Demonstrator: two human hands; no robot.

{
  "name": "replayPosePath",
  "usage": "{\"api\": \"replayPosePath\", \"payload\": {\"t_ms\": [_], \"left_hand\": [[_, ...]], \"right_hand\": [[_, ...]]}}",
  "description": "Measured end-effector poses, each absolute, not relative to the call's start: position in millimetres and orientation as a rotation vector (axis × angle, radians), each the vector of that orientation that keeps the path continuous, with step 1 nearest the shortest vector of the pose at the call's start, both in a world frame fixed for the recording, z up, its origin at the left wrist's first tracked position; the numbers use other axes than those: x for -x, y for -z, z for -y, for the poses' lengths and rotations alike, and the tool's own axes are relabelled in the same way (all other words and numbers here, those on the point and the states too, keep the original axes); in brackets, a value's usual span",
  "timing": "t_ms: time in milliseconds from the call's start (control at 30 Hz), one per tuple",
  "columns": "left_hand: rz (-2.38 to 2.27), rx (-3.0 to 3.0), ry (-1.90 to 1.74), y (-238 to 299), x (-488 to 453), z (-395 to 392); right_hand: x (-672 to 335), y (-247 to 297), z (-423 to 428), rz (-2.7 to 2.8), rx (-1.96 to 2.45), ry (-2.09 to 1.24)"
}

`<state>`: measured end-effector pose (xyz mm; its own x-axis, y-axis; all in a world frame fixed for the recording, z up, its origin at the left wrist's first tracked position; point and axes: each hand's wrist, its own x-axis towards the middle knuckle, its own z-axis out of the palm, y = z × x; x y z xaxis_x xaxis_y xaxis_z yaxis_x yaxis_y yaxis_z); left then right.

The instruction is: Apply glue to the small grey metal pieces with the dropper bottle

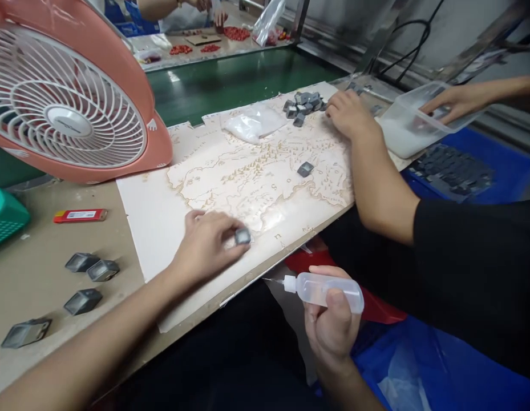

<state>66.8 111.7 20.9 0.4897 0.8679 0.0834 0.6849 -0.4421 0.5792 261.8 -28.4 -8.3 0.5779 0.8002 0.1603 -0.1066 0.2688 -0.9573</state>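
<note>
My left hand [207, 242] is over the map-printed sheet [247, 194], with a small grey angular piece [242, 236] between thumb and fingers. In front of the table edge, my right hand [333, 331] is wrapped round a translucent squeeze bottle [327, 290]. The bottle lies nearly level, its white cap and thin needle tip pointing left. A single dark grey piece [305, 169] rests on the sheet beyond my left hand. Several like pieces [83, 301] stand on the bare tabletop at the left.
A pink fan [157, 137] stands at the back left, near a red-and-yellow box [80, 215] and a green basket [8, 220]. A clear bag [254, 123] lies beside a heap of grey pieces [305, 103]. At right, a co-worker's arms reach the heap and a plastic tub [401, 137].
</note>
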Motion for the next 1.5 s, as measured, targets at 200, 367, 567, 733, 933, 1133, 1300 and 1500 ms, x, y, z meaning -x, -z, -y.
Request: {"api": "replayPosePath", "payload": {"t_ms": [200, 367, 567, 733, 933, 1133, 1300, 1500], "left_hand": [[-1.428, -2.214, -0.749, -5, -7, -22], [-1.381, -2.214, -0.782, 0, -9, -18], [-1.410, -2.259, -0.801, 0, -13, -19], [-1.359, -2.326, -0.855, 2, -13, -15], [-1.296, -2.428, -0.969, 3, -13, -12], [-1.271, -2.453, -0.975, 3, -13, -13], [-1.268, -2.465, -0.982, 3, -12, -13], [-1.261, -2.482, -0.898, 0, -11, -11]], "right_hand": [[-242, 14, 16, 0.798, 1.006, -0.878], [-229, 25, 17, 0.858, 1.043, -0.982], [-220, 28, 21, 0.860, 1.134, -0.920], [-218, 20, 20, 0.820, 1.154, -0.957], [-222, 10, 19, 0.787, 1.182, -1.025], [-223, 12, 22, 0.787, 1.226, -1.077], [-222, 11, 20, 0.806, 1.257, -1.136], [-227, -3, 10, 0.944, 1.285, -1.067]]}}
